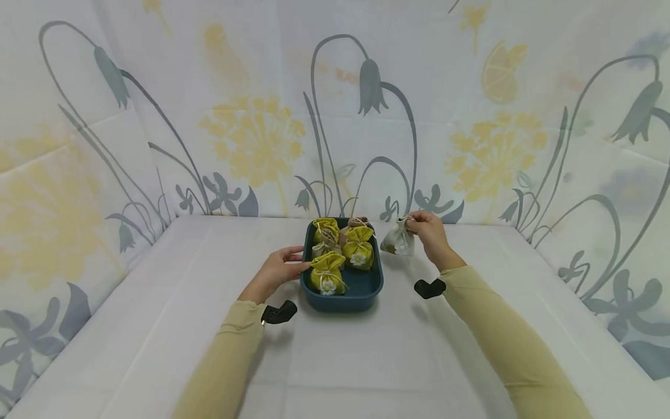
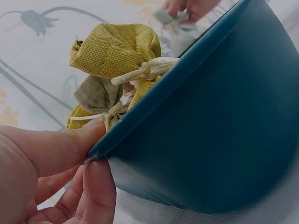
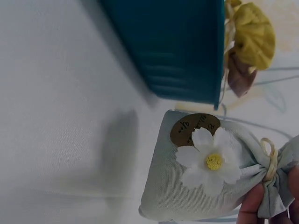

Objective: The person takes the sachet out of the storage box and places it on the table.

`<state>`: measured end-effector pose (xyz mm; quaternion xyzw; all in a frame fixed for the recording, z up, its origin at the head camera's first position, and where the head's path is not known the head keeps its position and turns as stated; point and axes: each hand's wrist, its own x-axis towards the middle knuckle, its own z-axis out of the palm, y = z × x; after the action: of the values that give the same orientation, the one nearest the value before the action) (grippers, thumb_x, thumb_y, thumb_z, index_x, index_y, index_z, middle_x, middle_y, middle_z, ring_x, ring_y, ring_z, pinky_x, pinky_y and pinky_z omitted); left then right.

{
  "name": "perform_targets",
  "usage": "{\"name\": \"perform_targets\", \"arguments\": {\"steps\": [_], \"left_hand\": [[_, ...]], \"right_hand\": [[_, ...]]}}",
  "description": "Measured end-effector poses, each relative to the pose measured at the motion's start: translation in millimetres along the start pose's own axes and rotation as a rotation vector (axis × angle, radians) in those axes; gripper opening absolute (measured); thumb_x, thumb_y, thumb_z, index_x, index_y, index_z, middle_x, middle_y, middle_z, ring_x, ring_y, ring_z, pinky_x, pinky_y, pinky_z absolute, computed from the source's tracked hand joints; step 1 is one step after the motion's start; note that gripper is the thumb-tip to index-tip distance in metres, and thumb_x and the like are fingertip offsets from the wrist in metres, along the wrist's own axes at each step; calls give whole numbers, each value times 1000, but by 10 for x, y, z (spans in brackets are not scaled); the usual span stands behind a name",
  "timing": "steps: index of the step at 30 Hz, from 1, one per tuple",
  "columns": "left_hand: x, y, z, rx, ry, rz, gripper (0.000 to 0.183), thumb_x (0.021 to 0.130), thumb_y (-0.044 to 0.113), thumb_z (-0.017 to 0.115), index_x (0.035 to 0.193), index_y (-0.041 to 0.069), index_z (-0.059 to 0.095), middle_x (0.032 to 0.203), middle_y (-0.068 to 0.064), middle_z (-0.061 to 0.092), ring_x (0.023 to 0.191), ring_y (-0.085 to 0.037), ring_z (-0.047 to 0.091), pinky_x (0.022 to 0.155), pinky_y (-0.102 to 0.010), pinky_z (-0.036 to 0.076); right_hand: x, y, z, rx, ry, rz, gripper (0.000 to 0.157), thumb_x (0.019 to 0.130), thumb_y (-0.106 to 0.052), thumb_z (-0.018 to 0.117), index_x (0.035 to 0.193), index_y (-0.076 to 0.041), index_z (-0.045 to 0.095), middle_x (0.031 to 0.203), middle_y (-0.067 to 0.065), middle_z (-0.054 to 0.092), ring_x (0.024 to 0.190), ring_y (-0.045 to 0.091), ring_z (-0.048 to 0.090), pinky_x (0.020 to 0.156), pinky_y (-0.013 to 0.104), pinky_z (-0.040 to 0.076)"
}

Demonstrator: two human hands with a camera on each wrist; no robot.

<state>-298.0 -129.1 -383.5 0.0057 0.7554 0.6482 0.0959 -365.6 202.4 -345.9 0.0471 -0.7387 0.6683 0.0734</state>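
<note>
The pale grey-green pouch (image 1: 399,240) hangs just right of the blue bin (image 1: 340,304), its gathered neck pinched between the thumb and fingers of the right hand (image 1: 430,235). The right wrist view gives what the head view leaves too small: a white flower (image 3: 212,161) with a yellow centre, a brown oval label (image 3: 195,128) with dark lettering, and a cream cord (image 3: 272,161) round the neck. The left wrist view has that pouch only as a blur past the rim, but plainly shows the left hand (image 1: 280,270) clamped on the bin's left rim, thumb above and fingertips below. The two hands are well apart, one on each side of the bin.

The bin stands on the white tabletop (image 1: 345,361) and holds five pouches. Near left sits a flowered yellow pouch (image 1: 327,272); beyond it, to the right, another flowered yellow pouch (image 1: 359,254). A grey-brown pouch (image 1: 325,243) comes next on the left, partly hidden. At the far end are a third yellow pouch (image 1: 324,226), left, and a pinkish-brown pouch (image 1: 357,222), right. Farthest is a printed backdrop (image 1: 293,58) of grey and yellow flowers.
</note>
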Motion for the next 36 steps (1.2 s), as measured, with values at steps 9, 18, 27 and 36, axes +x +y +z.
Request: {"name": "perform_targets", "arguments": {"steps": [9, 18, 27, 36], "left_hand": [[15, 15, 29, 4, -12, 15, 57, 87, 7, 66, 138, 4, 42, 128, -22, 47, 101, -26, 59, 88, -36, 49], [22, 30, 30, 13, 1, 19, 57, 86, 8, 67, 138, 5, 43, 129, -21, 47, 103, -27, 58, 88, -37, 49], [16, 0, -10, 16, 1, 3, 57, 87, 9, 66, 138, 5, 43, 130, -21, 46, 106, -29, 57, 89, -37, 48], [18, -12, -5, 26, 15, -16, 57, 86, 11, 67, 138, 8, 44, 130, -19, 46, 106, -28, 57, 90, -37, 48]], "right_hand": [[146, 156, 23, -46, 1, 34, 22, 91, 3, 52, 110, 15, 52, 83, -3, 53, 77, 6, 52, 74, 22, 47], [89, 115, -33, -110, -78, 24, 35, 92, -1, 53, 123, 15, 49, 94, 3, 54, 80, 6, 54, 81, 26, 49], [-10, 158, -112, -94, -72, 57, 39, 90, 1, 57, 124, 16, 46, 98, 5, 56, 79, 1, 56, 80, 23, 50], [-139, 188, -158, -108, -33, 39, 39, 87, 5, 58, 122, 15, 47, 102, 16, 55, 79, 3, 55, 73, 16, 49]]}}
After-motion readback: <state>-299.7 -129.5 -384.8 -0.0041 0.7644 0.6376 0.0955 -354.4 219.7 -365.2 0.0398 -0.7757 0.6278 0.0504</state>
